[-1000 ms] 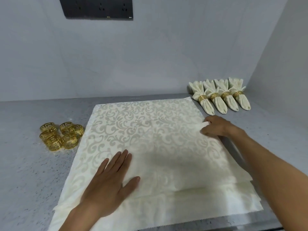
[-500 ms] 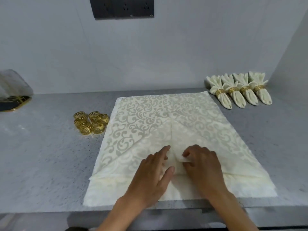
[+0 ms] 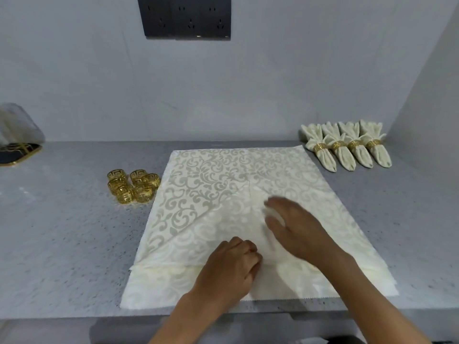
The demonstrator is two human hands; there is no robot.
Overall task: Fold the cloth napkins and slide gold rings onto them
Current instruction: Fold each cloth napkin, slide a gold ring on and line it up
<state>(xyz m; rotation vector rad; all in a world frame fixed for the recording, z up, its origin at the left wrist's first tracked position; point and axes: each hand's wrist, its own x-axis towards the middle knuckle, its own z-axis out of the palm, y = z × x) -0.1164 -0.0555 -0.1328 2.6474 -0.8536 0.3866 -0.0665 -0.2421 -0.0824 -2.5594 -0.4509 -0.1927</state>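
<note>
- Head view shows my left hand (image 3: pixel 232 265) with its fingers curled, knuckles up, gripping a pinch of the top cream damask cloth napkin (image 3: pixel 238 202) near its front edge, at the centre line.
- My right hand (image 3: pixel 295 227) lies flat, fingers straight and together, palm down on the cloth just beyond and to the right of the left hand. It holds nothing. The fingertips are blurred, so I cannot tell exactly where they end.
- Judgement: the step in hand is setting the centre fold. To do it well, I should keep the left pinch fixed as the anchor and press the right palm outward along the crease, so both diagonal flaps meet on the centre line without bunching.
- Risk noted: the napkin sits on a stack of like napkins; a dragging palm could shift the layers beneath.
- Condition of the napkin: pale cream with a grey-beige scroll pattern, two folded flaps meeting at a central seam, paler reverse side showing toward me. It lies in the middle of the speckled grey countertop (image 3: pixel 62 232), its front edge at the counter's lip.
- Six openwork gold metal rings (image 3: pixel 133 186) are clustered just left of the stack.
- Four finished cream napkins in gold rings (image 3: pixel 347 147) lie in a row at the far right corner.
- Judgement: task is partly complete.
</note>
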